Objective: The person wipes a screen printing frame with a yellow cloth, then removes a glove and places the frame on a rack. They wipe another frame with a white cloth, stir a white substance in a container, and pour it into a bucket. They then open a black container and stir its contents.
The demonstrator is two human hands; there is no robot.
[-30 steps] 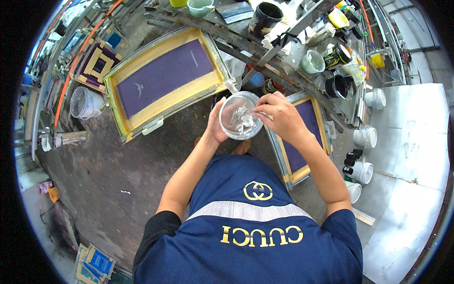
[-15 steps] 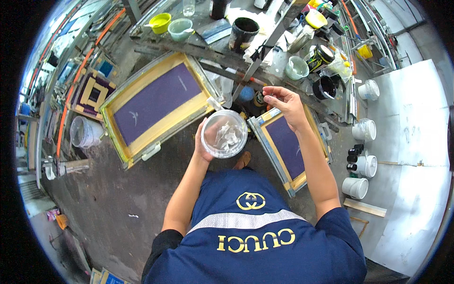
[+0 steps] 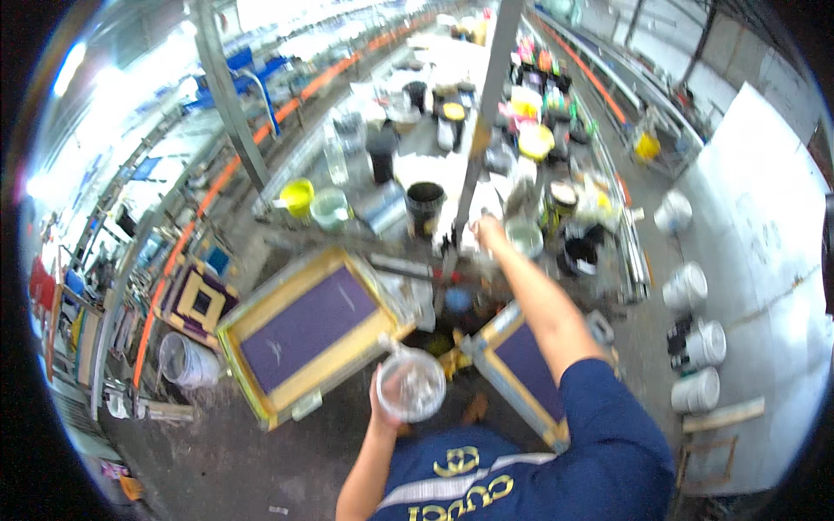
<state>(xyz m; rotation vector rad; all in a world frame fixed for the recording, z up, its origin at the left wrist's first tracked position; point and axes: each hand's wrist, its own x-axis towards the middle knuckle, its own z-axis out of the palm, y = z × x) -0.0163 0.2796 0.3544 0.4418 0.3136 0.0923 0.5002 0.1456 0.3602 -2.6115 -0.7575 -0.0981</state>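
My left hand point(image 3: 384, 406) is closed around the side of a clear plastic tub point(image 3: 412, 385), held low in front of my body. Whitish smears or scraps show in the tub, and a short pale piece juts from its far rim. My right arm stretches forward over the cluttered table. At its end, my right hand point(image 3: 488, 233) is blurred beside the slanting metal post point(image 3: 480, 130), so its fingers cannot be made out. White paper or cloth lies around it. A pale green bowl point(image 3: 524, 236) is just to its right and a dark bucket point(image 3: 425, 207) to its left.
Two framed screens with purple mesh, a large one point(image 3: 308, 326) and a smaller one point(image 3: 526, 369), lean below the table edge. Yellow point(image 3: 298, 198) and pale green point(image 3: 329, 208) bowls stand at the table's left. Several white buckets point(image 3: 695, 391) line the right side.
The view has tilted up, showing more of the long table. My right hand has reached forward to the tabletop by the post. My left hand still holds the tub.
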